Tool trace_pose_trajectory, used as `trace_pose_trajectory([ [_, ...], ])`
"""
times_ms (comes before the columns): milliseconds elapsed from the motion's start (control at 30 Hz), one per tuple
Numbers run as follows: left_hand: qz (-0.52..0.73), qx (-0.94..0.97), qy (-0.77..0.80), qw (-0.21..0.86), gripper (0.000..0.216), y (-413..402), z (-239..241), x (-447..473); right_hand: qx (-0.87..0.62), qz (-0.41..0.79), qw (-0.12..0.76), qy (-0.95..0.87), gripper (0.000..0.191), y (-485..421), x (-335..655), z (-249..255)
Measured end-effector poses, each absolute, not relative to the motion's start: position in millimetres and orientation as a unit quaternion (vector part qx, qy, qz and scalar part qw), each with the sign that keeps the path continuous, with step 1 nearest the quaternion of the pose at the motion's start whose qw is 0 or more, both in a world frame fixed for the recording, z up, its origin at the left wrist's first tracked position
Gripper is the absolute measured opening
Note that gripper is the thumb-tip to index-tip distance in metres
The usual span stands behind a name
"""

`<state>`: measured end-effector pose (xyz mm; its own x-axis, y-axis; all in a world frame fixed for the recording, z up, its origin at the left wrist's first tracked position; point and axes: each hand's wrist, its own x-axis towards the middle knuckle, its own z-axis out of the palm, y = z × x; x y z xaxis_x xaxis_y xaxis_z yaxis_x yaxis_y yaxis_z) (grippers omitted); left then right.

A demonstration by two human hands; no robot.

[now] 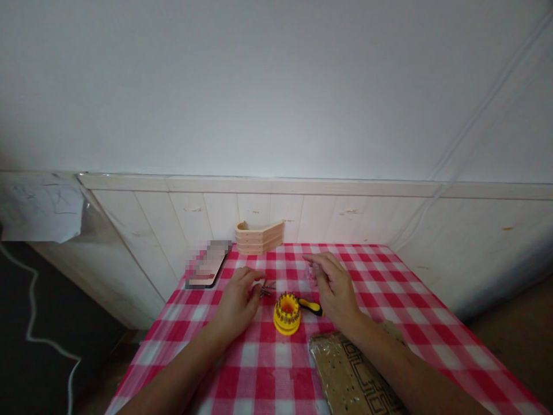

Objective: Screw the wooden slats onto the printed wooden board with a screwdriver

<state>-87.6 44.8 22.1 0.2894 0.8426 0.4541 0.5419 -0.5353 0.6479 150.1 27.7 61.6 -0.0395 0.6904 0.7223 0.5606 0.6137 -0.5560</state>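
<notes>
From my remote seat I saw both hands low in the middle of the frame, on a desk [389,300] with a red-and-white checked cloth. The left hand [239,298] lay palm down with its fingers curled and drawn close together, their tips right at a small heap of dark screws [267,288]. That looked like the pose for picking one out, but I could not tell whether they already pinched a screw. The right hand [333,286] hovered just right of centre, fingers loosely apart and half straight, above something small and clear [310,270]. It was too faint for me to name, or to say whether the hand touched it.

Between the hands stood a yellow bit holder [287,313], with a screwdriver [311,306] lying beside it, both within easy reach. Its shaft was hidden under the right hand.

A wooden part [259,236] sat at the far edge against the wall, out of the way. A phone [207,264] to its left was blurred out. A brown board [345,369] at the bottom edge was cut off by the frame and partly covered by the right forearm.
</notes>
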Motion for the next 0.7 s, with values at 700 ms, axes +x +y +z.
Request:
trace_pose_trajectory([
  [700, 0.175, 0.875, 0.449, 0.041, 0.031, 39, 23, -68, -0.416, 0.039, 0.514, -0.749, 0.022, 24, 144, 60],
])
